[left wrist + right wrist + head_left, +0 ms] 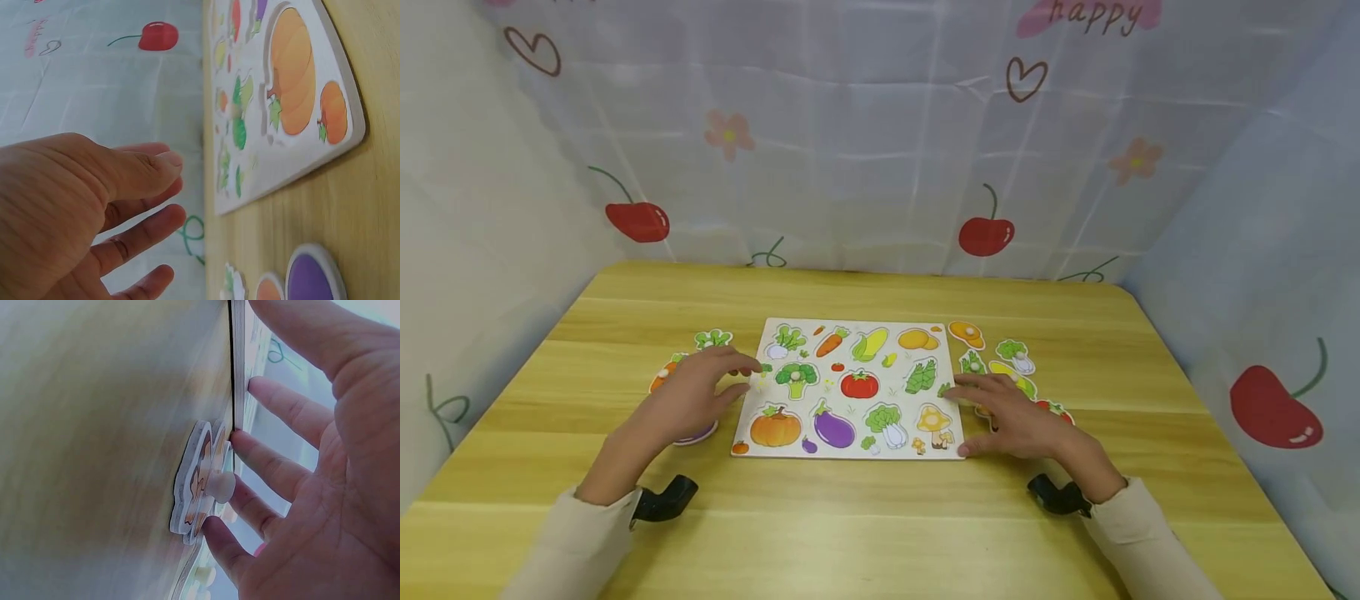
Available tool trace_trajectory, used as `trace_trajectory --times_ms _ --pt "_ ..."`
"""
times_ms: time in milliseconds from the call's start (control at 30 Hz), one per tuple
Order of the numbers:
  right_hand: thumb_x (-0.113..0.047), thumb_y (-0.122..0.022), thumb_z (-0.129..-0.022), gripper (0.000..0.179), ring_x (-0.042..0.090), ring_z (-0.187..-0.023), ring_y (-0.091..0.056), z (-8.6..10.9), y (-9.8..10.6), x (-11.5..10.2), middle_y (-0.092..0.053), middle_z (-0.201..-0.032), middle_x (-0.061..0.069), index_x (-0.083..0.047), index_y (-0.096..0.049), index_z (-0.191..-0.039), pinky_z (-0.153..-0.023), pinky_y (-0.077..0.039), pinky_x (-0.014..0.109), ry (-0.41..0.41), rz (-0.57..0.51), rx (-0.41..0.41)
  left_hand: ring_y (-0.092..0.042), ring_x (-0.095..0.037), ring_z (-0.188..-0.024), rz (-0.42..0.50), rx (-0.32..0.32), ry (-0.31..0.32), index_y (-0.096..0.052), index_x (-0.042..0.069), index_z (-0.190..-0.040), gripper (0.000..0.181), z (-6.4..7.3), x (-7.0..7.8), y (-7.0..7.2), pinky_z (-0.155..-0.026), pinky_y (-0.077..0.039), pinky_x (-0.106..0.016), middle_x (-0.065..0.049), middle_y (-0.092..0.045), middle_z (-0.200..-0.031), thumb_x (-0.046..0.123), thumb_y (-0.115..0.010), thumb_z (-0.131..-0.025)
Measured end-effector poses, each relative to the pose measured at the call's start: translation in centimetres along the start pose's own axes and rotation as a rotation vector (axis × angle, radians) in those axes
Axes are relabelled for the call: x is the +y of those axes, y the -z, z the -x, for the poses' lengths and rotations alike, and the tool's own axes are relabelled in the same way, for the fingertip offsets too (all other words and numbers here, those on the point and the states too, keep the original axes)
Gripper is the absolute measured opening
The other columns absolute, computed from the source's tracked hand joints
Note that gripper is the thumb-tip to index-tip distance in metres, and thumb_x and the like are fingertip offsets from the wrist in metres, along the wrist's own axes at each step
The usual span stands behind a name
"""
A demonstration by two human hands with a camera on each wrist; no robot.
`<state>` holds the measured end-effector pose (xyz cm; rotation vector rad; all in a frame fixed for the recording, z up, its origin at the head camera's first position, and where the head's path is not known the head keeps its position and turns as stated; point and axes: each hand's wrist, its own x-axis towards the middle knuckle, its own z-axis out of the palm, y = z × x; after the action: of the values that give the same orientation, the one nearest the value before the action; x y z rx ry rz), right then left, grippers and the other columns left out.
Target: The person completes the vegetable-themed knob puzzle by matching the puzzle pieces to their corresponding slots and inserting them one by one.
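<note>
A white vegetable puzzle board [842, 454] lies flat on the table, with printed recesses such as a pumpkin, an eggplant and a tomato. A broccoli piece [795, 382] with a small knob sits in its outline. My left hand [688, 396] hovers at the board's left edge, holding nothing, fingers spread and slightly bent. Fingertips of my right hand [1015, 421] are right at the board's right edge, its thumb by the near corner. In the right wrist view, a brown-and-white piece [195, 481] with a white knob lies beside those fingers.
Left of the board lie a radish piece [713, 337], an orange piece [662, 375] and a purple piece [700, 437], partly behind my hand. On the right are several others, including a potato piece [966, 333], a cabbage piece [1015, 353] and a tomato piece [1060, 410].
</note>
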<state>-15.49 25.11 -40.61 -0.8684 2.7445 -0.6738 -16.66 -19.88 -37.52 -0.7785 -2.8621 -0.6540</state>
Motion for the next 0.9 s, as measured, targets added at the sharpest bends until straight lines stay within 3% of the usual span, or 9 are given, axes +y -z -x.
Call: trace_trajectory --times_ms 267,533,667,900 --pt "-0.041 -0.084 -0.079 0.075 0.051 -0.136 -0.036 -0.1 0.2 0.0 -0.046 -0.149 0.022 -0.01 -0.056 -0.141 -0.107 -0.029 0.07 0.008 -0.01 0.013 -0.063 -0.019 -0.086 0.077 -0.037 0.066 -0.073 0.008 -0.105 0.02 2.1 -2.1 1.2 -0.078 -0.055 -0.043 -0.003 -0.071 -0.096 0.0 -0.072 -0.087" --pt "-0.043 -0.084 -0.079 0.077 0.049 -0.138 -0.034 -0.1 0.1 0.1 -0.044 -0.152 0.02 -0.012 -0.054 -0.143 -0.108 -0.03 0.069 -0.021 -0.006 -0.01 -0.058 -0.001 -0.077 0.109 -0.004 -0.018 -0.073 0.014 -0.093 0.021 4.7 -4.6 1.6 -0.073 -0.051 -0.022 0.007 -0.07 -0.09 -0.003 -0.078 -0.081" --pt "-0.043 -0.084 -0.078 0.077 0.049 -0.139 -0.034 -0.2 0.2 0.1 -0.044 -0.152 0.019 -0.014 -0.055 -0.143 -0.108 -0.029 0.069 -0.031 -0.008 -0.011 -0.055 0.003 -0.075 0.104 0.001 -0.053 -0.073 0.016 -0.09 0.027 5.5 -5.3 1.8 -0.066 -0.051 -0.024 0.009 -0.069 -0.087 -0.007 -0.078 -0.078" --pt "-0.043 -0.085 -0.078 0.077 0.048 -0.139 -0.033 -0.2 0.1 0.0 -0.044 -0.152 0.019 -0.013 -0.055 -0.142 -0.109 -0.028 0.069 -0.031 -0.015 -0.012 -0.055 0.002 -0.077 0.096 0.001 -0.065 -0.075 0.016 -0.091 0.031 6.3 -6.0 2.0 -0.067 -0.051 -0.024 0.005 -0.071 -0.093 -0.011 -0.078 -0.076"
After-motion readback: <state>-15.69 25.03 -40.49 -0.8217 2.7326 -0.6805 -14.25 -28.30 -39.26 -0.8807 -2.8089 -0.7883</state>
